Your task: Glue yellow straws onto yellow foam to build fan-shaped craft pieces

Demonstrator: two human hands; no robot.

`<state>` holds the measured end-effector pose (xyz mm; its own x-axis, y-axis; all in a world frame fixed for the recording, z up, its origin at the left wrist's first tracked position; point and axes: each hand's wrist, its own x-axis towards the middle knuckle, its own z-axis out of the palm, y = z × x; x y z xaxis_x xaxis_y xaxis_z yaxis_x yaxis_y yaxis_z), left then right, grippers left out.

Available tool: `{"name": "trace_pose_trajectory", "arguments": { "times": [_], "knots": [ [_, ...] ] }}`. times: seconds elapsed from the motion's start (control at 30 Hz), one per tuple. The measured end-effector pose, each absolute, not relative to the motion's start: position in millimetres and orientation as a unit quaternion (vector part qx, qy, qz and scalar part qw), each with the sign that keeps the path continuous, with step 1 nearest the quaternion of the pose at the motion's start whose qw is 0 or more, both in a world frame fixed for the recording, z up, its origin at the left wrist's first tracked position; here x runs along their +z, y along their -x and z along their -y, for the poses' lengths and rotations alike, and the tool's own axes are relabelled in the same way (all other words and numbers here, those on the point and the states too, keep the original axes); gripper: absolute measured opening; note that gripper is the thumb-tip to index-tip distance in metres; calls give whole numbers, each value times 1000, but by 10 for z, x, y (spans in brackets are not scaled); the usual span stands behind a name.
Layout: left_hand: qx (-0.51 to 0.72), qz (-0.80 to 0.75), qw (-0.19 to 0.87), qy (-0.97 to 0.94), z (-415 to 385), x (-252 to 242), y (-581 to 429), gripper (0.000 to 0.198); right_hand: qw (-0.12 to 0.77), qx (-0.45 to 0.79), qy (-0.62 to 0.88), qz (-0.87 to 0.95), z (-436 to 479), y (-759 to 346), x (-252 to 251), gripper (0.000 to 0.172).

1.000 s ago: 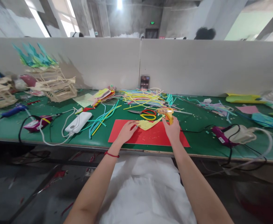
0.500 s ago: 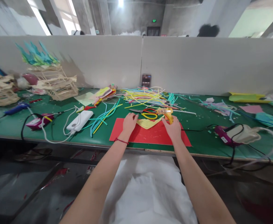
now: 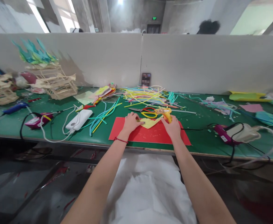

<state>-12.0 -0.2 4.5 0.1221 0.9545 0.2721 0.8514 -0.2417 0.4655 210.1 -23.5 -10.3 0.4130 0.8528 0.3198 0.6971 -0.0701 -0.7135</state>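
The left hand [image 3: 131, 122]'s grip pinches the left end of the V-shaped yellow piece [image 3: 148, 123] on the red board [image 3: 158, 137]. The right hand [image 3: 173, 127] grasps the yellow glue gun [image 3: 167, 115]. (The piece looks light and bendy, best held by its ends.)

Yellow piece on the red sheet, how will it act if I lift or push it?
The yellow piece looks thin for its spread, so it is probably light. Its narrow end, reaching toward the glue gun, may flex or sag when lifted. Lying flat on the red sheet, it would likely slide rather than tip if pushed.
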Motion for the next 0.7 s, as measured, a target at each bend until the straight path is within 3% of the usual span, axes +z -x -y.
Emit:
{"name": "trace_pose_trajectory", "arguments": {
  "times": [0.23, 0.4, 0.53, 0.7],
  "knots": [
    [303, -565, 147, -753, -31, 6, 131, 32, 421, 100, 728, 532, 250, -2094, -75, 54],
    [273, -550, 108, -782, -38, 16, 134, 18, 421, 104, 727, 532, 254, -2091, -69, 53],
    [283, -557, 115, -772, -42, 22, 141, 17, 419, 97, 729, 533, 253, -2092, -71, 53],
    [332, -529, 189, -758, -48, -22, 157, 20, 428, 94, 723, 534, 245, -2098, -85, 53]
  ]
}}
